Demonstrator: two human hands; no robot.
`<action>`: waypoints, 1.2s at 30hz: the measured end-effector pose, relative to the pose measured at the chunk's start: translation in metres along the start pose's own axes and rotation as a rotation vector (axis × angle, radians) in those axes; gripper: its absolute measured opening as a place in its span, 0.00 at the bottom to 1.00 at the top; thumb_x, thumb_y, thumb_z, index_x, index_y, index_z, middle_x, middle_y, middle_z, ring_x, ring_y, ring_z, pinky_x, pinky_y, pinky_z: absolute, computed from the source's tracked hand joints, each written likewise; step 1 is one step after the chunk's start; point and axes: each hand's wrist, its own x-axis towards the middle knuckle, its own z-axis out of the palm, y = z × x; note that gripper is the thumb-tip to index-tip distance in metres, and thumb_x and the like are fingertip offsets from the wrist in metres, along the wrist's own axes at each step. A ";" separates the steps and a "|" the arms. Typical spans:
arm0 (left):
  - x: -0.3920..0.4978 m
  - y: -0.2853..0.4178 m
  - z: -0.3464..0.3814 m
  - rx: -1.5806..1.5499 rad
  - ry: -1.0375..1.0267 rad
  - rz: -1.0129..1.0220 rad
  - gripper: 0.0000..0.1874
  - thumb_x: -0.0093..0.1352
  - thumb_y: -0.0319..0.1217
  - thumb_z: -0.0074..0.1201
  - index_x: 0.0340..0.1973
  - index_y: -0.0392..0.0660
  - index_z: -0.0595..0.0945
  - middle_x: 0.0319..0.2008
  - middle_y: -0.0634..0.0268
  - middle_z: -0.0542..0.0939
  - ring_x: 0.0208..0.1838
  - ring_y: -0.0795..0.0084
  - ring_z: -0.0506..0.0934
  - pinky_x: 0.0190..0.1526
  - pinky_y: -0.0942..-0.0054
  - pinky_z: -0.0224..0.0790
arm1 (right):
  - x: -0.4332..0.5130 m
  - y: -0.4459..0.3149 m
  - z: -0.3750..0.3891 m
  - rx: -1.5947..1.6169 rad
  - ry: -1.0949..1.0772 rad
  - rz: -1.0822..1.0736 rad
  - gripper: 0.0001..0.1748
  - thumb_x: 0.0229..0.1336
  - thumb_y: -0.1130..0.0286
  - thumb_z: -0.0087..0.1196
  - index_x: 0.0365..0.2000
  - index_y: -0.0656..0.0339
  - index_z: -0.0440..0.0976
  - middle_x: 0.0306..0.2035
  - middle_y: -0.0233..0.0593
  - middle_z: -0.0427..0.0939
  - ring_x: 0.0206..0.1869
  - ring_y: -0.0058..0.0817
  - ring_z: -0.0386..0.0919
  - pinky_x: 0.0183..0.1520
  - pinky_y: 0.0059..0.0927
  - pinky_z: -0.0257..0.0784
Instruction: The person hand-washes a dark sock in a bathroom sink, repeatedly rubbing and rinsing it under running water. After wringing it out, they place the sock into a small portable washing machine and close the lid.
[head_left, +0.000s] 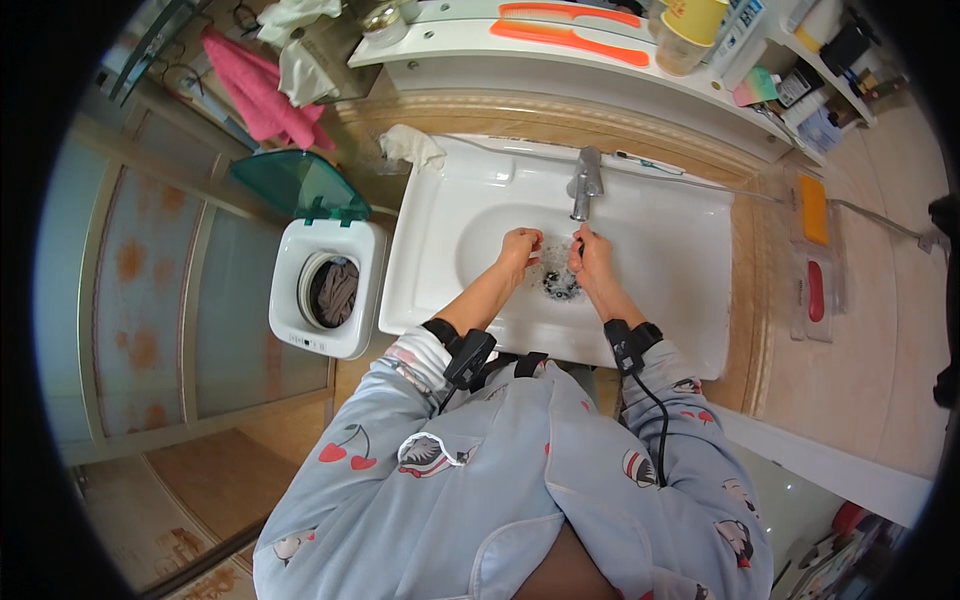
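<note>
My left hand (520, 250) is over the white ceramic washbasin (487, 262), left of the drain (561, 285), its fingers curled inward; whether it holds anything cannot be told. Just below the spout of the chrome faucet (585, 180) is my right hand (592, 253), with its fingers curled and a small dark thing (581, 250) at them, too small to name. Between the hands, water splashes and bubbles around the drain. Both wrists wear black straps with small devices.
Left of the basin stands a small white washing machine (367, 300) with its green lid (300, 184) raised and dark cloth (335, 292) inside. A white cloth (412, 146) lies on the basin's back left corner. Above, a white shelf (450, 45) bears orange combs (570, 43) and a yellow cup (696, 21).
</note>
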 end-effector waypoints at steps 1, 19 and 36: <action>-0.002 0.002 -0.002 0.001 0.008 -0.010 0.07 0.64 0.29 0.45 0.35 0.45 0.77 0.34 0.68 0.77 0.39 0.75 0.73 0.39 0.68 0.69 | 0.000 -0.002 0.000 -0.009 0.012 0.012 0.15 0.62 0.61 0.45 0.23 0.59 0.63 0.13 0.30 0.60 0.10 0.19 0.52 0.11 0.22 0.43; -0.023 0.008 0.006 0.351 -0.195 0.359 0.09 0.64 0.35 0.56 0.36 0.45 0.77 0.31 0.70 0.77 0.33 0.79 0.74 0.31 0.78 0.68 | -0.021 -0.006 0.000 -0.199 -0.282 -0.032 0.22 0.59 0.70 0.46 0.53 0.66 0.62 0.39 0.38 0.74 0.37 0.24 0.75 0.39 0.24 0.72; -0.042 0.029 -0.009 -0.483 -0.485 -0.023 0.10 0.70 0.33 0.45 0.43 0.42 0.75 0.38 0.64 0.79 0.40 0.70 0.79 0.41 0.67 0.75 | -0.024 -0.004 -0.022 -0.434 0.056 -0.348 0.19 0.50 0.80 0.45 0.46 0.67 0.66 0.41 0.41 0.70 0.37 0.25 0.72 0.36 0.25 0.69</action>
